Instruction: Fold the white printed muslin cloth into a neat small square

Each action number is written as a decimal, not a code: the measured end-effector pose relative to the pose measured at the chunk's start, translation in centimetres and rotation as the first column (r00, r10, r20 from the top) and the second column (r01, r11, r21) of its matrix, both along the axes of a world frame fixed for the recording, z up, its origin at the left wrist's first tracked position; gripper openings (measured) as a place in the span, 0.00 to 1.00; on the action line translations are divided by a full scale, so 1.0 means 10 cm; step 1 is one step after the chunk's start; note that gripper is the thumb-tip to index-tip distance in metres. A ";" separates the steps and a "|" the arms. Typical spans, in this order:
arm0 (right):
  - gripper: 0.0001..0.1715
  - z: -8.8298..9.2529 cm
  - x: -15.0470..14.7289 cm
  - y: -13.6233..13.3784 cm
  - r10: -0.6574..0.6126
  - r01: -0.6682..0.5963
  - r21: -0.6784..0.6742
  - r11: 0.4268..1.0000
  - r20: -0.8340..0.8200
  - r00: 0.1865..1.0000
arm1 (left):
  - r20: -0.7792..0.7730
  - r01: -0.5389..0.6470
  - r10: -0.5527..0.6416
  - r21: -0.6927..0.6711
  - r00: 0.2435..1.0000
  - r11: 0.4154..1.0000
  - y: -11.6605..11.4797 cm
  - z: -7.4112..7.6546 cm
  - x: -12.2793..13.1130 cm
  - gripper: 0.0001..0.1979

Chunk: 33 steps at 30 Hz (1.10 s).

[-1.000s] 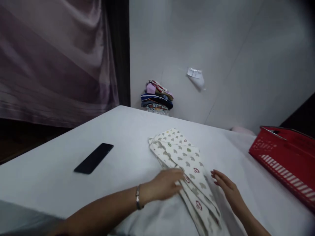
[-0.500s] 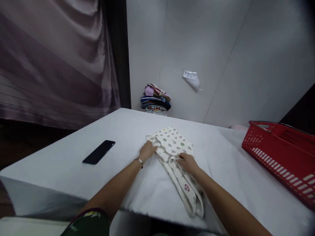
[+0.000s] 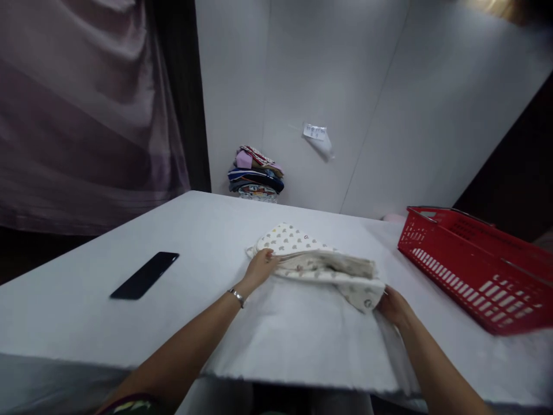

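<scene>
A white garment printed with small grey shapes lies partly folded on the white-covered table, and I cannot make out its exact kind. My left hand, wearing a silver bracelet at the wrist, is closed on the garment's near left edge. At the right, my right hand grips the end of the loose lower part, which is slightly lifted and stretched sideways. The fingertips of that hand are partly hidden behind the cloth.
Left of the garment lies a black phone. A red plastic basket stands at the right of the table. Against the back wall rises a stack of folded clothes. A paper label is on the wall, and a curtain hangs at left.
My right hand has swung the garment's hanging lower part from the near table edge up and out to the right. My left hand stays on the left edge. The view has shifted slightly.
</scene>
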State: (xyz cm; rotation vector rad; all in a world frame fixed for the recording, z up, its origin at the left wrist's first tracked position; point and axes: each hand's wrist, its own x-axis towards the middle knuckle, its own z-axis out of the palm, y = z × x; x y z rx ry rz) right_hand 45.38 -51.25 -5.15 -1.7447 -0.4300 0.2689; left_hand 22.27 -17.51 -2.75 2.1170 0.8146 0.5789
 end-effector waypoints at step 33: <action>0.20 0.89 -1.34 -0.25 0.479 -0.394 -0.319 0.862 0.257 0.839 | 0.312 -0.074 -0.122 0.549 0.942 0.832 -0.13 0.58 -0.60 0.07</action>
